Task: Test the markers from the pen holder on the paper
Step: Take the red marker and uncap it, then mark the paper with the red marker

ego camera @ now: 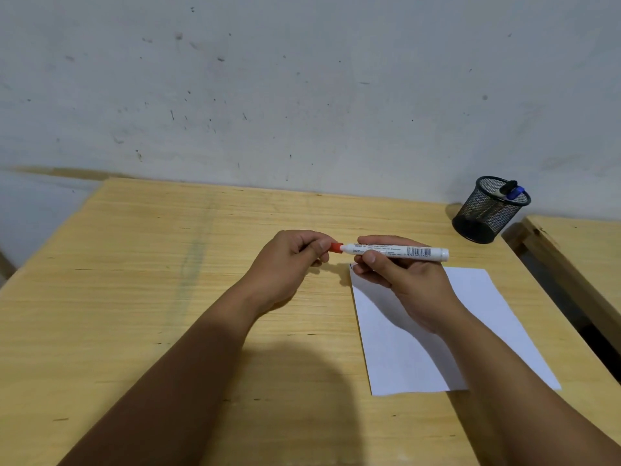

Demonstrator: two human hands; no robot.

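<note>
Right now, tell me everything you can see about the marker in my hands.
The marker has a white barrel, plastic by its look, with small printed text and a barcode near its blunt right end. It lies roughly level above the table, near the paper's far left corner. The right hand grips the barrel from below, thumb on top. The left hand pinches the red cap at its left end; the cap looks still seated, or barely started off.

Table: pale wood with visible grain, set against a scuffed wall. On it: one white sheet of paper, lying flat at the right side; one black mesh pen holder, upright at the far right corner, well apart from the paper.
</note>
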